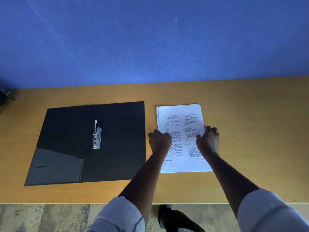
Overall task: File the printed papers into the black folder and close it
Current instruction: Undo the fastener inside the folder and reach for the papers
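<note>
Both hands, left hand [160,139] and right hand [208,139], grasp the printed papers [181,124] by their side edges, just right of the black folder [117,148] lying open on the surface [250,131]; filing under its clip [97,134] and closing remain undone.

Printed papers [181,131] carry two text columns; nothing legible.
</note>
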Tool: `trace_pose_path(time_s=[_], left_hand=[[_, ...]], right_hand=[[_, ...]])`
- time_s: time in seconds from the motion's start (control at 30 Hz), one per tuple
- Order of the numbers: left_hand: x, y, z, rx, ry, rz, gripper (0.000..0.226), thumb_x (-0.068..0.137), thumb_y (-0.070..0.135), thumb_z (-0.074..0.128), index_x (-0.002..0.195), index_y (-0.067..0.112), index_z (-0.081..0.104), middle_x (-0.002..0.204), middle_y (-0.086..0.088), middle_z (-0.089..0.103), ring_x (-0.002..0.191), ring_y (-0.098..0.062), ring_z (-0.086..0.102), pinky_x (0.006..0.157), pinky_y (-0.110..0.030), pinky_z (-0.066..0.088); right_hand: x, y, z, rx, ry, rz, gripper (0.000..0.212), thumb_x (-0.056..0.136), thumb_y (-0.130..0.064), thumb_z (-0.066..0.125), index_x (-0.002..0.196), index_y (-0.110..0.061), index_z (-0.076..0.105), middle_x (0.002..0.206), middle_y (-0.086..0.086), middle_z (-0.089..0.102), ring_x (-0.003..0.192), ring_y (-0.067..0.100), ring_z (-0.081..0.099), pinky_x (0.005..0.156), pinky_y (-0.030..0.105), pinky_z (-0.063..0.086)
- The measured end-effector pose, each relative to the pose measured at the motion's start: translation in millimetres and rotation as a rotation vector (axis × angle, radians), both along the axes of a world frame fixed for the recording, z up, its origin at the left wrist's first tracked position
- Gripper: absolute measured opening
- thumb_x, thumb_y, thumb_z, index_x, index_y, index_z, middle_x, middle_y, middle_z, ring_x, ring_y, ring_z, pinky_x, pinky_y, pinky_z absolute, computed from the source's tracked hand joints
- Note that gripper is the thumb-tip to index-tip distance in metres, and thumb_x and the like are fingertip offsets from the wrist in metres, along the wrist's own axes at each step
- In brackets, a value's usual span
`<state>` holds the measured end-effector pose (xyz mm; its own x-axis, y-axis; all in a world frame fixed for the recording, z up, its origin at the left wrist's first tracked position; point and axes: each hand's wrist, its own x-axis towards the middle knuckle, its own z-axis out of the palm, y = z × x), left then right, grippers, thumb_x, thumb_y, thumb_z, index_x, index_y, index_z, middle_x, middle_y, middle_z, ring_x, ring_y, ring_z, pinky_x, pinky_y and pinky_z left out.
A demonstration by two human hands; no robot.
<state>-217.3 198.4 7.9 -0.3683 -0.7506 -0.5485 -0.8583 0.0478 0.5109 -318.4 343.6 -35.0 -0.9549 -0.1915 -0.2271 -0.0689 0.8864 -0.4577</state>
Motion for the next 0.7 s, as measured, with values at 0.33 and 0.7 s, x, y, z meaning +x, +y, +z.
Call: trace_pose_path(time_s=[0.33,0.7], left_hand=[[-5.8,-6.5,-1.4,0.122,0.085,0.162,0.019,0.088,0.021,0.056,0.095,0.004,0.063,0.100,-0.009,0.069,0.078,-0.022,0.064,0.054,-0.025,0.041],[-14.1,-2.2,-0.1,0.220,0.132,0.197,0.040,0.087,0.021,0.059,0.125,0.011,0.051,0.118,-0.006,0.065,0.096,-0.028,0.067,0.073,-0.034,0.059]], right_hand=[[-2.2,-1.9,-1.7,0.005,-0.004,0.004,0.037,0.088,-0.007,0.070,0.122,0.000,0.057,0.125,0.021,0.053,0.115,0.037,0.050,0.088,0.043,0.047],[-2.3,-0.9,-3.0,0.016,0.004,0.028,0.039,0.089,-0.008,0.072,0.123,0.001,0.056,0.126,0.022,0.053,0.116,0.038,0.050,0.088,0.045,0.049]])
